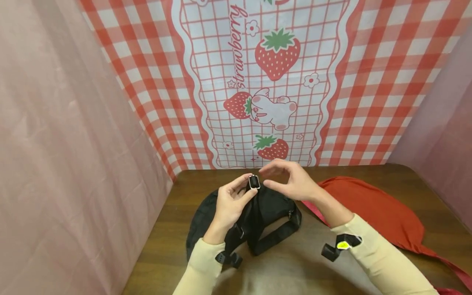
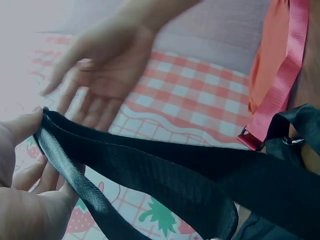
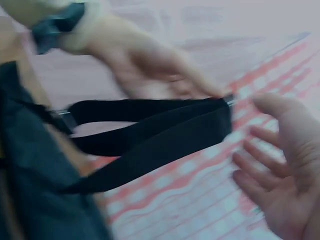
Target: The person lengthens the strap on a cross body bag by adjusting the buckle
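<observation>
In the head view my left hand [image 1: 232, 200] pinches a silver-rimmed strap slider buckle [image 1: 254, 182] between thumb and fingers. A black strap [image 1: 257, 213] hangs from it towards the black bag [image 1: 206, 217] on the table. In the left wrist view the looped black strap [image 2: 165, 170] runs from the fingertips to the right. My right hand [image 1: 291, 180] is held just right of the buckle, apart from it, its fingers and thumb spread and nothing between them. The right wrist view shows that hand [image 3: 280, 165] beside the strap's end [image 3: 220, 120], blurred.
A red bag [image 1: 376, 209] with a pinkish-red strap [image 1: 455, 268] lies on the right of the brown wooden table [image 1: 162, 241]. A checked strawberry cloth [image 1: 147, 82] hangs behind, and pink curtains [image 1: 66, 143] stand at the sides. Both wrists wear small black cameras [image 1: 330, 252].
</observation>
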The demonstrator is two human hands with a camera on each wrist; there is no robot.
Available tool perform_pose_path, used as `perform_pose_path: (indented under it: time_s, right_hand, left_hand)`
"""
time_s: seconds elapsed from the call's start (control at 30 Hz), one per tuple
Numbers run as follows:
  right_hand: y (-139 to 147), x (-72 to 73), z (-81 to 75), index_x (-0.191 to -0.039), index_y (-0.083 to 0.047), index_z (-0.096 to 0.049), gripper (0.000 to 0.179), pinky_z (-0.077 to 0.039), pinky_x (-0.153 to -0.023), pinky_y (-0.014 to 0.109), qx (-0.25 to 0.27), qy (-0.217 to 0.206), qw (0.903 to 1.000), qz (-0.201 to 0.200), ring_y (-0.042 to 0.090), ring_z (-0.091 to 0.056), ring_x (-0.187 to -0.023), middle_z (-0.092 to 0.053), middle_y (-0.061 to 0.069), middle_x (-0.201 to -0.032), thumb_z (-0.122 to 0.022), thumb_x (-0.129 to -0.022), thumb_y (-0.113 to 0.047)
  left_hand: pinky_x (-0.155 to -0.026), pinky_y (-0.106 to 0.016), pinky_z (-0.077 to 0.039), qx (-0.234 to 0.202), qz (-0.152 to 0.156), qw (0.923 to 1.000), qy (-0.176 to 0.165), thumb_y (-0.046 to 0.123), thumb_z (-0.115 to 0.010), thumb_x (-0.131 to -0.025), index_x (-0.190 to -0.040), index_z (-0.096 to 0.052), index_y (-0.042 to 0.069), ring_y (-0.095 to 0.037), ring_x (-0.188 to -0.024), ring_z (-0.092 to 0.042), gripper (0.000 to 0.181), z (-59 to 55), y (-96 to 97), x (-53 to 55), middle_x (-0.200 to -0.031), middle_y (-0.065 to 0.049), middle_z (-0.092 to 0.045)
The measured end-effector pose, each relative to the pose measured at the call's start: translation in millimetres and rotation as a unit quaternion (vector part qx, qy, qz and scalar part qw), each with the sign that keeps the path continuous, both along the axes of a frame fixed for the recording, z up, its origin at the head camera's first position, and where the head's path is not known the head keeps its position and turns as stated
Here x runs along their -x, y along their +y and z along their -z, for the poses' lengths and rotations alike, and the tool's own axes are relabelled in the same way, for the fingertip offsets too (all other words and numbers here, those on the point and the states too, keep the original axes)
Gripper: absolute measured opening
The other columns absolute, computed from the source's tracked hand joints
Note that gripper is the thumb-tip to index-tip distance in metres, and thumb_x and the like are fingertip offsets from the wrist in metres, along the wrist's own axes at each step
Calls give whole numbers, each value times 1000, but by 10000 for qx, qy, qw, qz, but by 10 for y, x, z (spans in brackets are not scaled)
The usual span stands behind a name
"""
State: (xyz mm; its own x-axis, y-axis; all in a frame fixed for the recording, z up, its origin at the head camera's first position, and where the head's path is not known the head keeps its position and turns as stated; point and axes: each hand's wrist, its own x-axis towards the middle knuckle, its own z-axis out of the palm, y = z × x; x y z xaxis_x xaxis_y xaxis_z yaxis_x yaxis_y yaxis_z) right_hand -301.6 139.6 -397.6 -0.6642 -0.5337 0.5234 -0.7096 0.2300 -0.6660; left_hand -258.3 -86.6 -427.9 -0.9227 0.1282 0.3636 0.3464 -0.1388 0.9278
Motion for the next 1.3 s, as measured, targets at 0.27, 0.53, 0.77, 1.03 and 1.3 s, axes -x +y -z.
perform_pose_path:
  time_s: [0.27, 0.53, 0.77, 1.03, 1.3]
  right_hand:
    - [-68, 106, -343, -119, -19, -80, 30, -64, -93, 32, -1083, -228, 9937, -151, 16, -77, -106, -78, -2, -115, -88, -91, -25]
    - [-114, 114, -414, -119, -6, -72, 32, -62, -101, 45, -1270, -1604, 9788, -109, 35, -72, -115, -70, 13, -121, -84, -90, -13]
    - [-92, 74, -492, -121, -2, -67, 37, -53, -109, 58, -1506, -1703, 9734, 284, 38, -64, -125, -66, 19, -127, -81, -91, -19]
    - [-128, 126, -408, -121, -4, -67, 34, -61, -95, 40, -1008, -1563, 9825, -145, 26, -69, -102, -70, 13, -110, -83, -92, -11]
    - [-186, 86, -398, -121, -10, -78, 30, -64, -90, 38, -1255, -1031, 9861, 349, 18, -72, -96, -75, 7, -111, -85, -93, -20]
  left_hand:
    - [-113, -47, -53, 180, -91, 9997, 133, -4, -77, -94, -137, -68, -5, -19, -122, -72, 44, -36, -3, 49, -133, -27, -71]
    - [-111, -33, -55, 370, -54, 9991, 202, -4, -78, -93, -137, -68, -6, -29, -130, -68, 45, 6, 16, 46, -138, -26, -70]
    - [-114, -39, -52, 652, -49, 9975, 279, -1, -79, -94, -138, -67, -5, -37, -132, -66, 46, 69, 31, 98, -139, -25, -69]
    - [-112, -42, -55, 593, -38, 9981, 150, -2, -77, -95, -139, -66, -6, -35, -128, -68, 46, 117, 2, 126, -135, -27, -70]
    - [-114, -38, -54, 735, -146, 9972, -22, 2, -78, -95, -142, -64, -4, -35, -133, -65, 49, 126, -23, 110, -142, -24, -67]
